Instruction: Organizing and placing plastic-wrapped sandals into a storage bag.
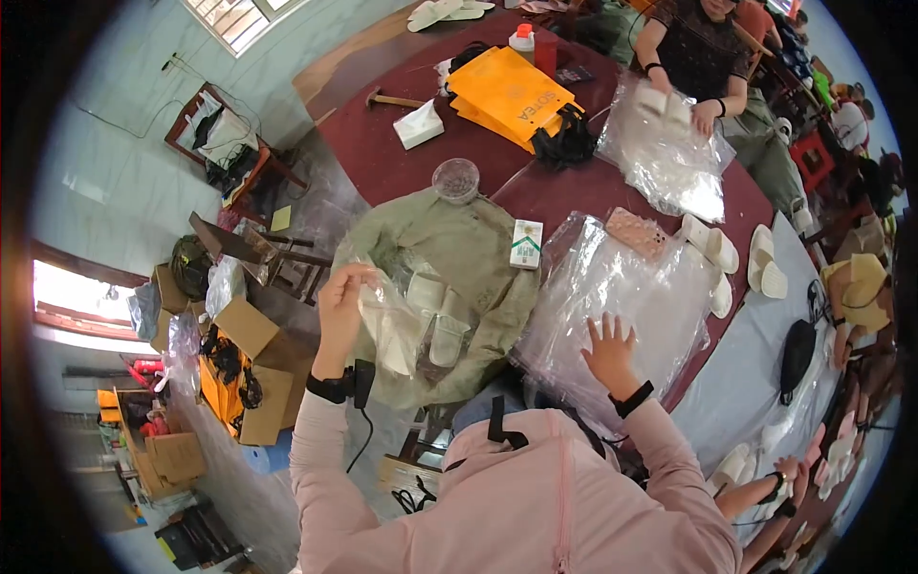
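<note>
My left hand (341, 301) is raised and pinches the top of a clear plastic bag (397, 330) that holds a pair of pale slippers (435, 320). The bag hangs over an olive-green cloth (478, 249) spread on the dark red table (382, 158). To the right, my right hand (609, 351) lies flat with its fingers spread on a stack of clear plastic bags (612, 287). It holds nothing. A small green and white box (526, 243) sits between the cloth and the stack.
Loose white slippers (712, 251) lie right of the stack. A clear round jar (456, 179), yellow bags (512, 96), a tissue box (418, 124) and a hammer (392, 99) are farther back. Another person (703, 57) handles plastic bags across the table. Cardboard boxes (253, 368) stand on the floor at left.
</note>
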{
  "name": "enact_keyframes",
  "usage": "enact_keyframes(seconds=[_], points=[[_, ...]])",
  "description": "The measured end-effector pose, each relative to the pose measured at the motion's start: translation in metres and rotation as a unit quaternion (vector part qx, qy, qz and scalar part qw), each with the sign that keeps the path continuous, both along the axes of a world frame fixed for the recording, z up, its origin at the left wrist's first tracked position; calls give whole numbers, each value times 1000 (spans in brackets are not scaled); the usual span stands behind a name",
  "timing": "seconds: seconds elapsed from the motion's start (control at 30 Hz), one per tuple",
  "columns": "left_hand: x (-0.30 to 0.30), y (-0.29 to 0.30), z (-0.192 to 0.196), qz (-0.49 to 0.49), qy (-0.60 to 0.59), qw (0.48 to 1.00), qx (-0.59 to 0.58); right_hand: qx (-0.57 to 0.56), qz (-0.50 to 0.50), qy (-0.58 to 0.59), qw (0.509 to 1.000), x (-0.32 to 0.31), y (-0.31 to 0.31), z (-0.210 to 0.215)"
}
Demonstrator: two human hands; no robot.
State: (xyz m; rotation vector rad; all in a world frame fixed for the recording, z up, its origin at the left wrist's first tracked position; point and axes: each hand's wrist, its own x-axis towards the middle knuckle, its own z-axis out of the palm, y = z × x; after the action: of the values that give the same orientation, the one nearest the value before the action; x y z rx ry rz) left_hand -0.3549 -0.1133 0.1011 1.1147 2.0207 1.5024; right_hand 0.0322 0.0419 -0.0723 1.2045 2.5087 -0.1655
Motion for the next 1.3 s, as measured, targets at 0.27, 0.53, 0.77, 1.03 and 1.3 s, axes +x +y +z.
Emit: enact_keyframes(seconds=[0.27, 0.53, 0.77, 1.03, 1.3], points=[[-70, -69, -102, 141, -43, 986, -77, -10, -168, 40, 985, 27, 10, 3], [-28, -87, -294, -75, -18, 908, -411, 3, -257, 27, 966, 56, 2, -15], [46, -22, -318, -153, 115, 872, -450, 31, -293, 52, 954, 69, -8, -17], [48, 31, -345, -383, 125, 818, -411, 33, -270, 93, 958, 74, -18, -29], [132, 101, -198, -619, 247, 631, -397, -63, -268, 136, 952, 102, -47, -49]])
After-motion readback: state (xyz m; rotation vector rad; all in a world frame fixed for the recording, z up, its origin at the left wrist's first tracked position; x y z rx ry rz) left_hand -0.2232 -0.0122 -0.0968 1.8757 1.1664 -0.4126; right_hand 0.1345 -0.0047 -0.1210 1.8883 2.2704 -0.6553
